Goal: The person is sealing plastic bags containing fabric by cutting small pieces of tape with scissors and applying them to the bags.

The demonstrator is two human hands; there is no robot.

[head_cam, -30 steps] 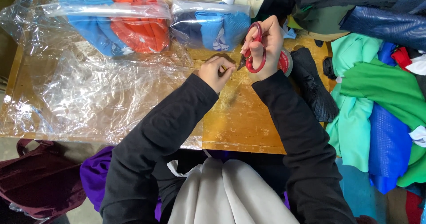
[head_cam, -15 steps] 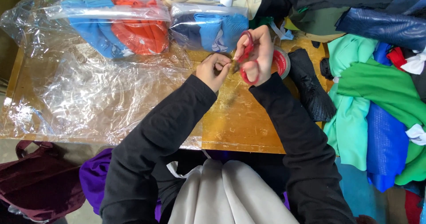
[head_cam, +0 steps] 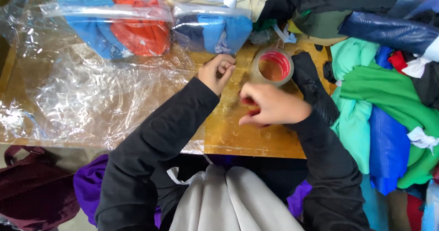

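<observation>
So since half a second back, our right hand [head_cam: 274,106] had dropped down from beside the tape roll [head_cam: 271,67] and come nearer to us over the wooden bench [head_cam: 247,132], taking the red-handled scissors [head_cam: 249,106] with it. It was blurred, but the fingers were curled shut around those red handles, with only a bit of red peeking out on the thumb side. The blades were hidden, so we couldn't tell which way they pointed.

Our left hand [head_cam: 217,71] had stayed roughly where it was, just beyond and to the left of the right one. It was loosely closed, fingertips pinched together; whether anything sat between them was too small to make out.

The tape roll, clear with a red core, lay flat on the bench just beyond the right hand, near it but not touching. A black glove [head_cam: 314,90] lay just right of that hand. Crumpled clear plastic sheeting [head_cam: 100,98] spread out left of the left hand, and bagged blue and orange clothes [head_cam: 123,29] sat beyond it. A heap of green and blue garments [head_cam: 384,107] was piled well off to the right.
</observation>
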